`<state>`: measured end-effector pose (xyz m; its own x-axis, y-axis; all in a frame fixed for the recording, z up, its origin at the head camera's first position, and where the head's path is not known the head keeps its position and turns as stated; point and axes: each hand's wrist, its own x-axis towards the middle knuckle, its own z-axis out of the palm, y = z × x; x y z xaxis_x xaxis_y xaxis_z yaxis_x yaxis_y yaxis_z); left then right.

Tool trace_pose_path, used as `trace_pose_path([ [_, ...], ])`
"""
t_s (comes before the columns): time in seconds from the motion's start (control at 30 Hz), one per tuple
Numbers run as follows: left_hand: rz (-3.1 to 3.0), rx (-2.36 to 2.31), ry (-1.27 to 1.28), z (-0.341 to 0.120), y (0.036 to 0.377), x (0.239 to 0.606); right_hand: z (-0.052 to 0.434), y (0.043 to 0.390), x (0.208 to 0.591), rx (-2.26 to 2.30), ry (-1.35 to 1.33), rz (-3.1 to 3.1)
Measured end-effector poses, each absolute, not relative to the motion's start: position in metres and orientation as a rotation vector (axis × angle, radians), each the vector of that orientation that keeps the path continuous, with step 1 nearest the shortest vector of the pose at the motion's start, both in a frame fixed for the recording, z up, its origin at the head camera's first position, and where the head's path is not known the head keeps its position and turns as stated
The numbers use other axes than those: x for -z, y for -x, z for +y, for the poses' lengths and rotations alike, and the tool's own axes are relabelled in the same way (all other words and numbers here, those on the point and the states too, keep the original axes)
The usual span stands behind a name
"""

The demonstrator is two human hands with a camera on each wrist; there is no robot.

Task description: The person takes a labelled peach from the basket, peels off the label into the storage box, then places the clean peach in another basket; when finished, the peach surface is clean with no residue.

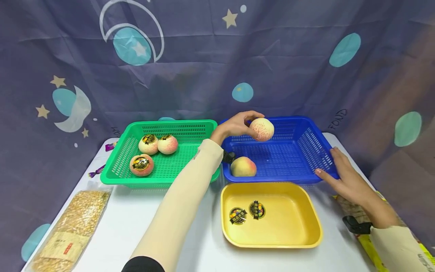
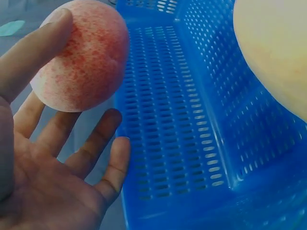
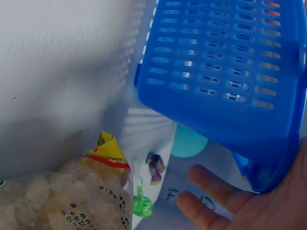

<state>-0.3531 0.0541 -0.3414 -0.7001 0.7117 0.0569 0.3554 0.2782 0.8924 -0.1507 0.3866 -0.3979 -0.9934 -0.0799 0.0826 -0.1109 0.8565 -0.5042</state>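
Left hand [image 1: 238, 126] pinches a peach [image 1: 262, 129] above the blue basket [image 1: 306, 151] — lower before release; right hand [image 1: 343, 177], fingers straight, steadies the rim

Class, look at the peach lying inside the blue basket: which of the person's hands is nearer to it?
Left. The left hand hovers just above the lying peach, holding another peach; the right hand rests on the blue basket at its far right rim.

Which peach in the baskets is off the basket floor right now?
The peach in the left hand, above the blue basket; the others lie in their baskets.
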Motion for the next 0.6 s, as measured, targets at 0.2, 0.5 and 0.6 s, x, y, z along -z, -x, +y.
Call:
trace_pose_path([
  [0.2,2.171,-1.346,-0.995,0.058,0.358,0.351,0.388,0.150,0.397,-0.808,-0.150,-2.976],
  [0.5,2.233,-1.179,-0.997,0.062,0.362,0.360,0.388,0.149,0.397,-0.827,-0.136,-2.976],
  [0.6,2.254,-1.050,-0.948,0.064,0.362,0.359,0.387,0.149,0.396,-0.830,-0.121,-2.988],
])
